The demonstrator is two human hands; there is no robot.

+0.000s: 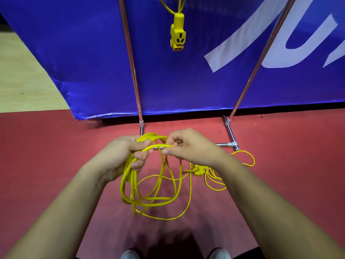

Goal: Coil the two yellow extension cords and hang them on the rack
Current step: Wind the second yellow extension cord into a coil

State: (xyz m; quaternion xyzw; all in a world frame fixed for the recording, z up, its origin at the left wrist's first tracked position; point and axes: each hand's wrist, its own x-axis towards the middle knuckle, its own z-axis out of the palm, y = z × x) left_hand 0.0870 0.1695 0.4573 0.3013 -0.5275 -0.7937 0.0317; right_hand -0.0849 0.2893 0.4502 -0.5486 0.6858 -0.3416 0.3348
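Observation:
My left hand point(127, 156) grips a bundle of loops of a yellow extension cord point(149, 199) that hang down in front of me. My right hand point(188, 148) pinches a strand of the same cord just right of the bundle. The cord's loose remainder point(244, 159) trails over the red floor at the right, with its yellow socket end point(197, 171) partly hidden under my right wrist. A second yellow cord's socket block point(178, 34) hangs from above, between the chrome rack's poles point(130, 58).
The rack's right pole point(261, 57) slants to the base bar point(226, 144) on the red floor point(56, 156). A blue banner point(84, 53) with white lettering stands behind the rack. Pale wooden floor point(24, 81) lies at the left. My shoe tips point(130, 254) show at the bottom edge.

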